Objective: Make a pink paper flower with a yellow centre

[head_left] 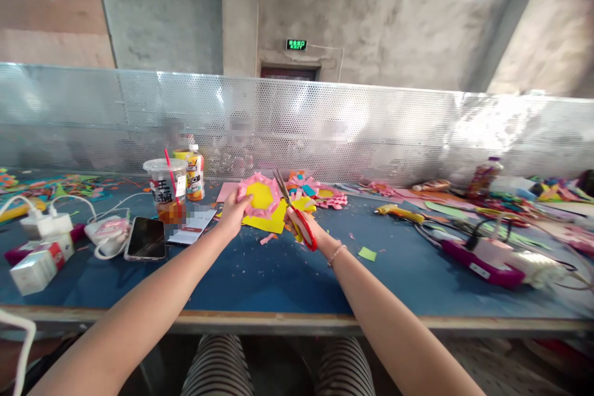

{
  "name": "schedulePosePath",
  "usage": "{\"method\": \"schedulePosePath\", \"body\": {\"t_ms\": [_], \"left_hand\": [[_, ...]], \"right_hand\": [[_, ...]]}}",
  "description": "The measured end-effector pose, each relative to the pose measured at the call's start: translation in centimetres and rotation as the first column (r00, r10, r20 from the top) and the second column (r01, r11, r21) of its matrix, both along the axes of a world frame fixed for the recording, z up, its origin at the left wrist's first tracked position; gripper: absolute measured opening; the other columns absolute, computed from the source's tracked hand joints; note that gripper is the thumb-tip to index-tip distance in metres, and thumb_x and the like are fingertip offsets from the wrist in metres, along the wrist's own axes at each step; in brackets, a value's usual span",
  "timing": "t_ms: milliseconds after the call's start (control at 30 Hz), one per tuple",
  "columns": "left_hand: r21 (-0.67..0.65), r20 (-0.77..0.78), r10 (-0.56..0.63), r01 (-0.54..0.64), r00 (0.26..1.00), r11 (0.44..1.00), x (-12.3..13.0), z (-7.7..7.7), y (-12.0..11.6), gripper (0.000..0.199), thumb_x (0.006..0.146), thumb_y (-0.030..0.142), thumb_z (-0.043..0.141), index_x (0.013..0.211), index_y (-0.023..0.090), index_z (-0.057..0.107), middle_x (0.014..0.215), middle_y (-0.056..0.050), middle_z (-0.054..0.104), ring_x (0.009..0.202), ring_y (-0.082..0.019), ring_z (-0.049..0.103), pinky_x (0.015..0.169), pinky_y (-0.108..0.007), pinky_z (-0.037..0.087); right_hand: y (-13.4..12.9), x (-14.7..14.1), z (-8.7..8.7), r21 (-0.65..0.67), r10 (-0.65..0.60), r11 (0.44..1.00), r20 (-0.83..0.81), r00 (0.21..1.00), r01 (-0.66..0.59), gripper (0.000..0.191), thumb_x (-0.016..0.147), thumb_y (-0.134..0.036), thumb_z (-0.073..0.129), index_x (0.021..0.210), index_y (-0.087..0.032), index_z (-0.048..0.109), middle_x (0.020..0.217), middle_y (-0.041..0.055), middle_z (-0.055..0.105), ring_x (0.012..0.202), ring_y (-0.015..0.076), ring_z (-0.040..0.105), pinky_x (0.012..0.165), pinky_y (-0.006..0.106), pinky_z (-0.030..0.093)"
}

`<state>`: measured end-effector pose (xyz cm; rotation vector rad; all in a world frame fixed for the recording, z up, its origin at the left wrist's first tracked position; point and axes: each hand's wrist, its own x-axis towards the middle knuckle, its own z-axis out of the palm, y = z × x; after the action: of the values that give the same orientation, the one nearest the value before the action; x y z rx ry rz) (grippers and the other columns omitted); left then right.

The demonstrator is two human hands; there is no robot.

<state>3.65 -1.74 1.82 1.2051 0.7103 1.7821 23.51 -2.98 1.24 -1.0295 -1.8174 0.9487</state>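
My left hand [235,210] grips a paper flower [260,195] by its left edge; it has a pink folded rim around a yellow middle. In my right hand [299,226] is a pair of scissors [304,227] with red handles. The blades point up and away, close to the flower's right edge, and look nearly closed. Beneath the flower lies a yellow paper sheet [269,221] on the blue table. Just beyond my right hand are more paper flowers [331,198] in pink, yellow and orange.
A drink cup with a straw [166,192], a bottle [195,173] and a phone [146,239] stand or lie at the left. Power strips [482,263] with cables are at both sides. A glue gun [400,213] lies at the right. A perforated metal screen [297,130] borders the back.
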Motion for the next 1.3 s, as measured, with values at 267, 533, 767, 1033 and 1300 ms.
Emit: {"method": "schedulePosePath", "body": {"t_ms": [267,533,767,1033,1300], "left_hand": [[0.132,-0.157,0.316,-0.297,0.936,0.946,-0.7,-0.3,0.7,0.02,0.064,0.025,0.062,0.082,0.018,0.056,0.069,0.002,0.056,0.07,-0.013,0.055,0.061,-0.021,0.042],[0.22,-0.269,0.388,-0.336,0.882,0.916,-1.0,-0.4,0.7,0.014,0.068,0.027,0.058,0.077,0.017,0.055,0.065,0.003,0.048,0.061,-0.01,0.046,0.058,-0.019,0.037],[0.227,-0.29,0.354,-0.295,0.889,0.928,-0.8,-0.1,0.4,0.016,0.068,0.025,0.059,0.082,0.018,0.056,0.072,0.002,0.053,0.07,-0.012,0.05,0.064,-0.021,0.04],[0.21,-0.264,0.323,-0.273,0.909,0.939,-0.6,0.0,0.1,0.019,0.066,0.026,0.059,0.084,0.018,0.057,0.072,0.001,0.053,0.072,-0.013,0.05,0.067,-0.022,0.041],[0.25,-0.352,0.366,-0.29,0.862,0.924,-0.5,0.4,-0.6,0.015,0.066,0.025,0.059,0.079,0.018,0.057,0.07,0.001,0.054,0.069,-0.013,0.05,0.064,-0.022,0.039]], "right_hand": [[0.4,0.3,-0.2,0.0,0.005,1.0,0.057,0.998,-0.005,0.05,0.073,-0.066,0.036,0.07,-0.018,0.047,0.056,-0.0024,0.044,0.046,0.008,0.04,0.042,0.02,0.032],[1.0,0.4,-0.6,0.005,-0.034,0.999,0.102,0.994,0.033,0.049,0.074,-0.065,0.035,0.07,-0.017,0.047,0.055,-0.003,0.043,0.044,0.0072,0.039,0.041,0.02,0.031],[0.5,0.3,-0.2,0.01,0.028,1.0,0.094,0.995,-0.029,0.05,0.075,-0.065,0.034,0.069,-0.017,0.047,0.053,-0.0026,0.043,0.044,0.0072,0.039,0.041,0.02,0.031],[0.3,0.2,0.1,-0.017,0.024,1.0,0.102,0.995,-0.023,0.05,0.074,-0.065,0.036,0.07,-0.017,0.047,0.054,-0.0035,0.042,0.044,0.0067,0.039,0.041,0.02,0.032],[0.2,0.0,0.4,-0.031,-0.026,0.999,0.081,0.996,0.028,0.048,0.072,-0.065,0.039,0.068,-0.018,0.046,0.055,-0.0031,0.042,0.042,0.007,0.039,0.039,0.021,0.031]]}}
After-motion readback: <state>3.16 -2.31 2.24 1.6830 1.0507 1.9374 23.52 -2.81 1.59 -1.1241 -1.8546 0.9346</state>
